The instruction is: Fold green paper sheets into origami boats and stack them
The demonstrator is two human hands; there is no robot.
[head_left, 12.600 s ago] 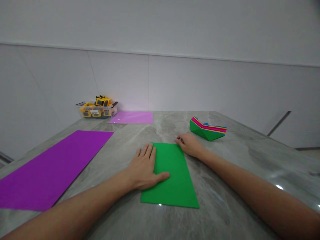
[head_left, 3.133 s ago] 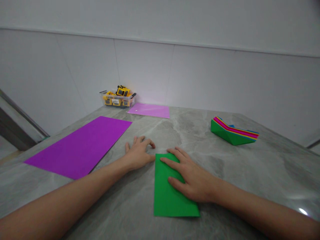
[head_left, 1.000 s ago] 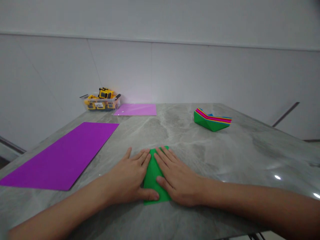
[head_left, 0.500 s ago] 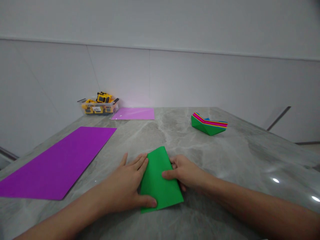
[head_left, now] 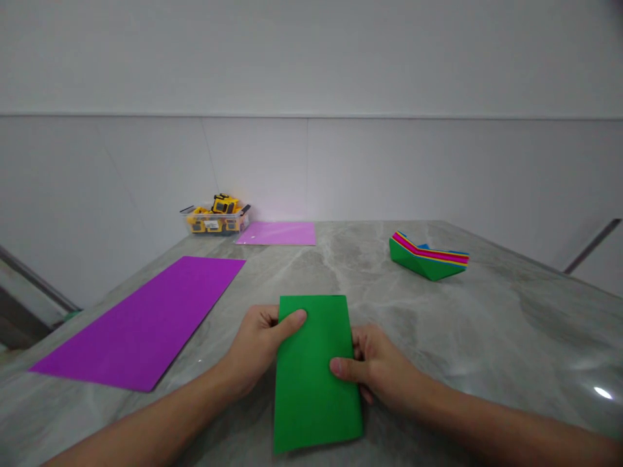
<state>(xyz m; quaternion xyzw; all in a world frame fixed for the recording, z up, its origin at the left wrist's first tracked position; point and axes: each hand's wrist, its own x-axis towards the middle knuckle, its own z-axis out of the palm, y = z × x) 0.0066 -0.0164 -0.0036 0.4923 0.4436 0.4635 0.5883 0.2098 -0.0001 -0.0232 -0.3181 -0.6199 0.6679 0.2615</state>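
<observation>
A green sheet of paper (head_left: 314, 383), which looks folded into a rectangle, is held up toward me near the front of the table. My left hand (head_left: 265, 340) pinches its upper left edge, thumb on the face and fingers behind. On the right edge, a little lower, my right hand (head_left: 377, 366) grips it the same way, with the thumb on top. The fingers behind the paper are partly hidden. Farther back on the right sits a folded paper boat (head_left: 428, 259), green below with pink, yellow and blue bands along its rim.
A large purple sheet (head_left: 150, 318) lies on the left of the grey marbled table (head_left: 350, 259). At the back left stands a clear plastic box (head_left: 214, 224) with yellow toy vehicles, beside a pink sheet (head_left: 282, 233). A white wall (head_left: 389, 168) rises behind the table.
My left hand has gone from lying flat on the green paper to pinching its upper left edge. The paper has been lifted and straightened toward me. The camera view has shifted slightly.
</observation>
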